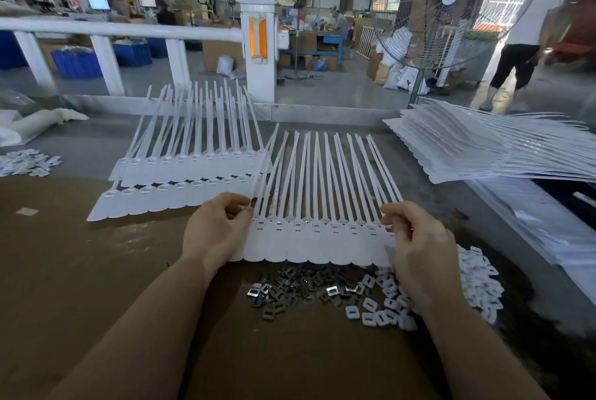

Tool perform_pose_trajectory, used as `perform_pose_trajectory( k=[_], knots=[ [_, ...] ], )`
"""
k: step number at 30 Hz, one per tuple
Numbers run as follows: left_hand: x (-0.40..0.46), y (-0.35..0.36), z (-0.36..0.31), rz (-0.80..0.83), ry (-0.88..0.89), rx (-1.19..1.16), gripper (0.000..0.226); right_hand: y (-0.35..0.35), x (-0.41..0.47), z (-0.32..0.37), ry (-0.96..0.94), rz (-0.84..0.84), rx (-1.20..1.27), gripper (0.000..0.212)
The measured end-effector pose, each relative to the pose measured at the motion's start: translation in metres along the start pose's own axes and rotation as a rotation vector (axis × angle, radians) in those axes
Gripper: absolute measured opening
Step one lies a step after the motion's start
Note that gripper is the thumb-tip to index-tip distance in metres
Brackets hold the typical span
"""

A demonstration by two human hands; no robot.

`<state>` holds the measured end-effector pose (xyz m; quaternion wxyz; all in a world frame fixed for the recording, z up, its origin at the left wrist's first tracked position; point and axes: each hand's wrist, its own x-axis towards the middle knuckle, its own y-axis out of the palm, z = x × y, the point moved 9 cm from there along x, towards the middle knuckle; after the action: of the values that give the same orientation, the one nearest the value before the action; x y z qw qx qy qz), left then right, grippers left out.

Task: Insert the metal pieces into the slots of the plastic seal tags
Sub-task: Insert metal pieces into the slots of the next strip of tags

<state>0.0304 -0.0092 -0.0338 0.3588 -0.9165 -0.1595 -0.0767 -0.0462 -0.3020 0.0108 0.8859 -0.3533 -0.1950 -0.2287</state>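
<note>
A joined strip of white plastic seal tags (pixel 317 243) lies across the brown cardboard in front of me, its long tails fanning away. My left hand (pixel 214 228) pinches the strip's left end. My right hand (pixel 419 248) pinches its right end. Each tag head shows a small slot. Just below the strip lies a heap of small metal pieces (pixel 296 286), with white plastic caps (pixel 383 309) piled to its right, partly under my right wrist.
Two more strips of tags (pixel 180 180) lie overlapped further back on the left. A tall stack of tag strips (pixel 483 148) rests at the right. More white caps (pixel 27 162) sit at the far left. A white railing (pixel 122 31) and a floor fan (pixel 445 6) stand beyond the table.
</note>
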Motion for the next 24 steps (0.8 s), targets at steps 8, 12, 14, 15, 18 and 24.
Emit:
perform_pose_trajectory(
  k=[8, 12, 14, 15, 18, 24],
  knots=[
    [0.001, 0.001, -0.001, 0.013, 0.006, -0.01, 0.014, 0.007, -0.003, 0.017, -0.116, 0.112, -0.039, 0.012],
    [0.001, 0.001, 0.0, 0.016, 0.01, -0.014, 0.014, 0.008, -0.006, 0.025, -0.177, 0.194, -0.128, 0.008],
    [0.001, 0.001, 0.0, 0.015, 0.009, -0.013, 0.014, 0.008, -0.01, 0.024, -0.172, 0.246, -0.167, 0.009],
    [0.001, 0.001, 0.0, 0.014, 0.01, -0.009, 0.014, 0.008, -0.013, 0.022, -0.165, 0.271, -0.184, 0.01],
    [0.001, 0.001, 0.0, 0.012, 0.01, -0.007, 0.014, 0.004, -0.022, 0.019, -0.151, 0.307, -0.222, 0.01],
    [0.001, 0.002, 0.001, 0.018, 0.005, -0.013, 0.014, -0.007, -0.033, 0.018, -0.151, 0.356, -0.31, 0.011]
  ],
)
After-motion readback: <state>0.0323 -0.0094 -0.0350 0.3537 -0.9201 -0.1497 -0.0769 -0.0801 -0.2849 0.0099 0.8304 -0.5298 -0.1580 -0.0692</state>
